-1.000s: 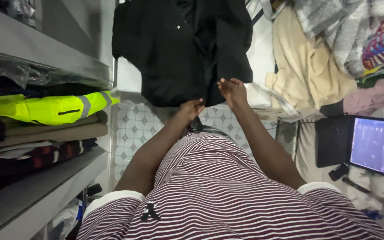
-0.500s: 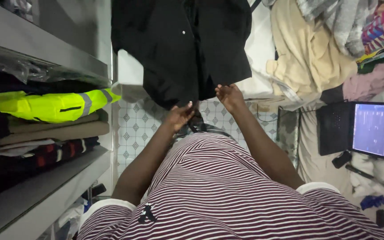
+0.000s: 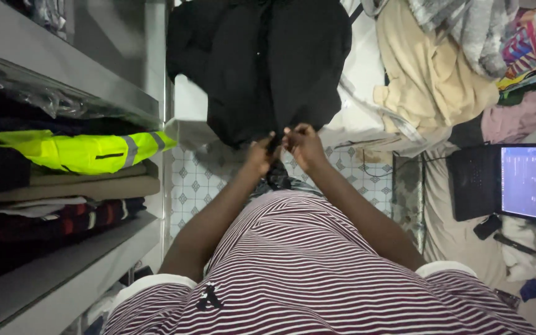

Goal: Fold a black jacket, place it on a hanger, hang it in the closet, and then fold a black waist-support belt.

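Right hand [image 3: 305, 144] moved beside left hand [image 3: 262, 152], both pinching black garment [image 3: 262, 68] hem above

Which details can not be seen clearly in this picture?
Head view only:
- black garment: top cut off by the frame edge; kind unclear.
- left hand and right hand: fingertips merge with the dark hem, so the grip is unclear.
- tablet screen: content too small.
- shelf: folded stack's lower layers in shadow.

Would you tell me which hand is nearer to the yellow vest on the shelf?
The left. The left hand grips the hem of the black garment, on the side toward the yellow vest. The right hand grips the same hem just beyond, farther from the shelf.
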